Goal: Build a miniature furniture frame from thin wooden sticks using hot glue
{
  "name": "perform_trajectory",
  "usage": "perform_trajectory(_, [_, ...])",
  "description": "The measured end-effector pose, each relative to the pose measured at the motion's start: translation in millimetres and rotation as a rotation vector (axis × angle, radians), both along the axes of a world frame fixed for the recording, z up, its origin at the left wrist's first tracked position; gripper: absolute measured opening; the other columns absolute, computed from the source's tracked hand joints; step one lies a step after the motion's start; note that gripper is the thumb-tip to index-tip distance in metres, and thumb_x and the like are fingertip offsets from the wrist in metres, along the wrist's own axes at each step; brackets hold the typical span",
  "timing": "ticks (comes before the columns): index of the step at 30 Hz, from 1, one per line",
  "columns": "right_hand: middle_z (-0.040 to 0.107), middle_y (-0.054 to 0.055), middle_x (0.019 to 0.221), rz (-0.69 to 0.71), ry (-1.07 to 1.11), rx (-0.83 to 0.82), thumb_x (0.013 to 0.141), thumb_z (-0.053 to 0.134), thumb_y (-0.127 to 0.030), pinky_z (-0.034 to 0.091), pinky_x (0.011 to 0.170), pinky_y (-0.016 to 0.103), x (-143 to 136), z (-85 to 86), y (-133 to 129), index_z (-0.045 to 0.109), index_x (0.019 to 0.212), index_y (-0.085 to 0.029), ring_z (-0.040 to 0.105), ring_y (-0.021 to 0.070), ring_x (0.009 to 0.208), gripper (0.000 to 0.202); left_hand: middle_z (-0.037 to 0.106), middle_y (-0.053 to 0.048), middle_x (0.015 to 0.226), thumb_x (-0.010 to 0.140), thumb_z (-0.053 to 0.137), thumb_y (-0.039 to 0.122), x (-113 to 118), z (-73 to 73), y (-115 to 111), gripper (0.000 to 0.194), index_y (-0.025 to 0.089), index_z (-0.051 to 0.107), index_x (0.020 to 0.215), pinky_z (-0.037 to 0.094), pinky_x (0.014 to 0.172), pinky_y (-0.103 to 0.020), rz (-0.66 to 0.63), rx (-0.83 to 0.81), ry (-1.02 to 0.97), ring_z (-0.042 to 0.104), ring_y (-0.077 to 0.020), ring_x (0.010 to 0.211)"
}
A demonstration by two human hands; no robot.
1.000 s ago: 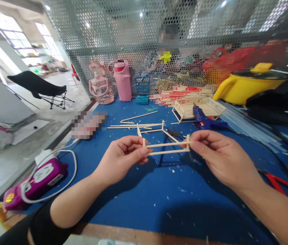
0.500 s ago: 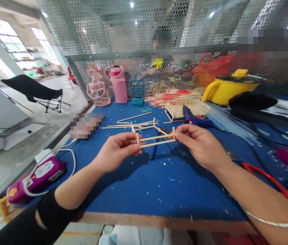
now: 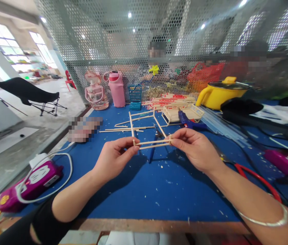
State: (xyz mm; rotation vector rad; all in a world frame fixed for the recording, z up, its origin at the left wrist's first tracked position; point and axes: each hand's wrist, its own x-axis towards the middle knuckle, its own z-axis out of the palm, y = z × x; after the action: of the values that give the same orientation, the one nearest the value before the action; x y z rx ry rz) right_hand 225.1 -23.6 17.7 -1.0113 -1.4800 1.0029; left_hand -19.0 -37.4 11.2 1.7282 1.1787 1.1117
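Windows (image 3: 3, 41) glare at left; soft shadows darken the table (image 3: 159, 199).

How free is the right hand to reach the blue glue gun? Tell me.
Probably yes, though the right hand would first have to release the stick frame; the glue gun lies just beyond, nothing visibly between.

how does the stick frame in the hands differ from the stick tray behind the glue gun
The stick frame is pinched at its near corners by the left hand and right hand; the stick tray rests on the blue tabletop. The stick frame is open in the middle, while the stick tray has pale sticks filling its middle. Both are made of thin, pale sticks.
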Motion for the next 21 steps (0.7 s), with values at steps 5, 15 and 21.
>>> perform_trajectory(5, [0.072, 0.002, 0.083, 0.017, -0.135, -0.016, 0.075, 0.069, -0.038, 0.052, 0.07, 0.028, -3, 0.3, -2, 0.068, 0.094, -0.02, 0.065, 0.0136, 0.073, 0.027, 0.066, -0.001, 0.072, 0.079, 0.063, 0.041, 0, 0.3, 1, 0.029, 0.019, 0.071, 0.096, 0.042, 0.055, -0.023, 0.032, -0.052, 0.044, 0.054, -0.013, 0.06])
perform_trajectory(15, [0.073, 0.001, 0.085, 0.037, -0.509, 0.131, 0.083, 0.059, -0.028, 0.048, 0.077, 0.028, -14, -6.9, -5, 0.07, 0.087, -0.02, 0.065, 0.0149, 0.079, 0.014, 0.057, -0.012, 0.114, 0.076, 0.065, 0.039, -2, -5.2, 6, 0.035, 0.019, 0.068, 0.105, 0.043, 0.092, -0.045, 0.125, 0.253, 0.572, 0.053, -0.0278, 0.107])
perform_trajectory(21, [0.072, 0.001, 0.084, 0.078, -0.454, 0.133, 0.083, 0.058, -0.027, 0.047, 0.076, 0.027, -19, -17.1, -1, 0.069, 0.087, -0.02, 0.064, 0.0149, 0.079, 0.014, 0.069, -0.009, 0.105, 0.092, 0.044, 0.03, 32, 1.1, 7, 0.028, 0.019, 0.066, 0.107, 0.048, 0.085, -0.036, -0.06, 0.446, 0.729, 0.062, -0.0229, 0.096])
